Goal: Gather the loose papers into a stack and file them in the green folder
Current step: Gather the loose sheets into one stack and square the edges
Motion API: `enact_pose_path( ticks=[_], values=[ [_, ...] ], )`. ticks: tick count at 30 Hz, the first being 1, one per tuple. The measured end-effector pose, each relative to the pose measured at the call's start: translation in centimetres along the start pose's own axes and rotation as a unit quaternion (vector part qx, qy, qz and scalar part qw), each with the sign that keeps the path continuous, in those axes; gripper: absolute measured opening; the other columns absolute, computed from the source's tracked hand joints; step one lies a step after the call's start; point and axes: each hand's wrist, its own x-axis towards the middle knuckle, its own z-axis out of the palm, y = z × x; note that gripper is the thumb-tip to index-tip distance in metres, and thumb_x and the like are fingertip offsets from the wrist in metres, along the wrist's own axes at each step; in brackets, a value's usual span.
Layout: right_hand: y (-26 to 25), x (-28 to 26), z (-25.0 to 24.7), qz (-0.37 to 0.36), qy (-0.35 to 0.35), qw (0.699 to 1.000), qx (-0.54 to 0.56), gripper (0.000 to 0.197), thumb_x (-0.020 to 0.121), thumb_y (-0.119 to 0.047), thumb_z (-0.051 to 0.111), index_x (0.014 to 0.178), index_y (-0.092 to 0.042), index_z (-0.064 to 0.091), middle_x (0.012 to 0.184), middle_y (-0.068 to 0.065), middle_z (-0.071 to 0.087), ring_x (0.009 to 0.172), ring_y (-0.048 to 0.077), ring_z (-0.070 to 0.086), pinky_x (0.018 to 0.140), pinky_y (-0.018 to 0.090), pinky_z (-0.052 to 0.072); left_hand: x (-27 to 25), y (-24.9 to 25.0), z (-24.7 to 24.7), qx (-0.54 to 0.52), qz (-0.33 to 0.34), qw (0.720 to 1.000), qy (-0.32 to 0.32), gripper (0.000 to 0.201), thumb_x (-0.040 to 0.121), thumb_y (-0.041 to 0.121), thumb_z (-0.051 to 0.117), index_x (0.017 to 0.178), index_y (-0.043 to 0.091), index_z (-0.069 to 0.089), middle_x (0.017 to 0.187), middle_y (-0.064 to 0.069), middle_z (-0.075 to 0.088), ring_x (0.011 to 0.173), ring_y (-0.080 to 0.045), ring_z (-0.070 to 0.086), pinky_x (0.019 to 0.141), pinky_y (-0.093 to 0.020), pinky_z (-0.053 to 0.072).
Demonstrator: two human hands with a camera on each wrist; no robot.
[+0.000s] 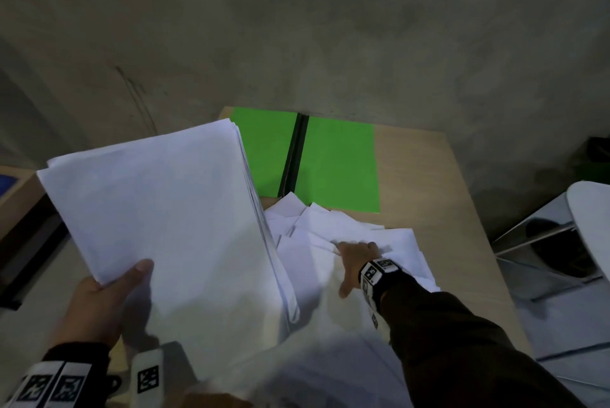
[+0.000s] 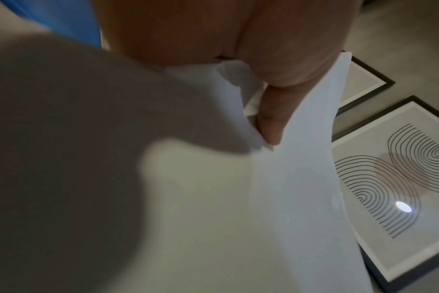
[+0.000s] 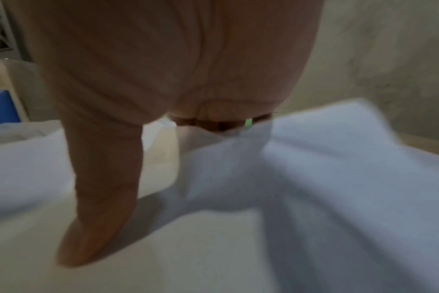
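My left hand (image 1: 109, 295) holds a stack of white papers (image 1: 158, 203) raised over the table's left side, thumb on top near the stack's lower corner. In the left wrist view the thumb (image 2: 271, 119) pinches the sheets (image 2: 301, 168). The green folder (image 1: 336, 163) lies open flat at the far side of the wooden table (image 1: 429, 183). Loose white papers (image 1: 330, 229) lie jumbled in front of it. My right hand (image 1: 355, 256) lies on this pile, thumb spread toward me and fingers curled over a sheet's far edge. Blurred paper (image 3: 338, 178) bunches up in front of those fingers.
A white chair with metal legs (image 1: 587, 219) stands just right of the table. A blue-topped surface (image 1: 6, 183) sits at the left edge. Framed line-art pictures (image 2: 394, 178) lean low against the grey wall. More white sheets (image 1: 330, 368) cover the table's near part.
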Motion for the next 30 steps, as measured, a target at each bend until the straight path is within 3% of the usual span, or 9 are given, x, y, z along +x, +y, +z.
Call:
enact_pose_path(
  ticks=[5,9,12,15,18,20,23,26,30],
  values=[
    [2.7,-1.5,-0.7,-0.02,0.014,0.993,0.113,0.054,0.08,-0.02,0.067,0.131,-0.014,0.053,0.137,0.012,0.054,0.126,0.026,0.049,0.098,0.026,0.039,0.1,-0.4,-0.3,0.003,-0.005,1.0,0.013,0.029,0.082,0.016,0.069,0.108,0.005,0.062,0.105,-0.016,0.063,0.097,-0.027,0.059,0.093,-0.041,0.041],
    [8.0,-5.5,-4.6,0.036,0.116,0.941,0.316,0.035,0.077,-0.023,0.066,0.11,-0.01,0.065,0.106,0.013,0.068,0.1,0.023,0.062,0.065,0.023,0.034,0.6,-1.2,-0.6,0.012,-0.033,0.999,0.039,0.035,0.074,0.026,0.076,0.099,0.005,0.063,0.104,-0.018,0.065,0.102,-0.033,0.062,0.098,-0.052,0.043],
    [11.8,-9.4,-7.4,0.049,0.216,0.843,0.491,0.006,0.083,-0.015,0.067,0.089,-0.012,0.068,0.079,0.004,0.071,0.078,0.023,0.068,0.061,0.025,0.048,0.1,-0.6,0.4,0.016,-0.051,0.998,0.018,0.041,0.068,0.03,0.079,0.091,-0.001,0.067,0.099,-0.02,0.068,0.092,-0.03,0.063,0.09,-0.046,0.047],
    [11.6,-12.9,-9.4,-0.004,0.255,0.681,0.687,0.003,0.085,-0.012,0.064,0.084,-0.013,0.067,0.062,-0.007,0.073,0.061,0.008,0.07,0.056,0.02,0.054,-0.1,0.0,2.1,0.007,-0.037,0.999,-0.013,0.024,0.08,0.017,0.072,0.091,-0.002,0.063,0.095,-0.018,0.063,0.085,-0.025,0.056,0.08,-0.038,0.04],
    [9.1,-12.6,-9.4,-0.016,0.26,0.628,0.733,0.041,0.062,-0.04,0.078,0.091,-0.012,0.072,0.085,0.001,0.077,0.079,0.015,0.072,0.073,0.028,0.058,-0.7,0.6,4.6,0.009,-0.036,0.997,-0.071,0.03,0.075,0.027,0.075,0.088,0.003,0.063,0.096,-0.02,0.066,0.085,-0.031,0.061,0.08,-0.044,0.047],
    [6.8,-11.4,-8.5,-0.027,0.239,0.583,0.776,0.028,0.076,-0.021,0.073,0.102,-0.009,0.07,0.092,0.004,0.077,0.085,0.022,0.071,0.078,0.032,0.059,-1.0,0.7,6.0,0.006,-0.034,0.995,-0.097,0.031,0.07,0.029,0.077,0.083,0.003,0.065,0.082,-0.019,0.066,0.072,-0.03,0.061,0.067,-0.038,0.049],
    [2.3,-10.2,-7.0,-0.005,0.21,0.568,0.796,0.019,0.085,0.0,0.061,0.099,-0.01,0.067,0.085,0.003,0.075,0.081,0.025,0.068,0.075,0.034,0.057,-2.2,1.5,8.1,0.0,-0.035,0.989,-0.145,0.011,0.086,0.013,0.063,0.08,0.003,0.062,0.07,-0.013,0.062,0.063,-0.024,0.056,0.057,-0.028,0.043],
    [-0.7,-9.0,-5.0,-0.01,0.156,0.58,0.799,0.037,0.081,-0.007,0.068,0.116,-0.014,0.06,0.106,0.007,0.072,0.099,0.027,0.067,0.09,0.044,0.053,-3.4,2.6,9.6,0.027,-0.003,0.983,-0.184,0.02,0.092,0.013,0.051,0.075,0.009,0.06,0.074,-0.009,0.063,0.069,-0.025,0.059,0.06,-0.029,0.045],
    [-1.5,-9.2,-4.0,-0.019,0.103,0.613,0.783,0.045,0.078,-0.001,0.07,0.12,-0.011,0.06,0.114,0.009,0.071,0.104,0.026,0.067,0.097,0.047,0.05,-4.0,2.4,10.1,-0.062,0.015,0.981,-0.183,0.034,0.098,0.033,0.033,0.112,0.006,0.05,0.104,-0.007,0.058,0.106,-0.025,0.051,0.09,-0.018,0.04]
  ],
)
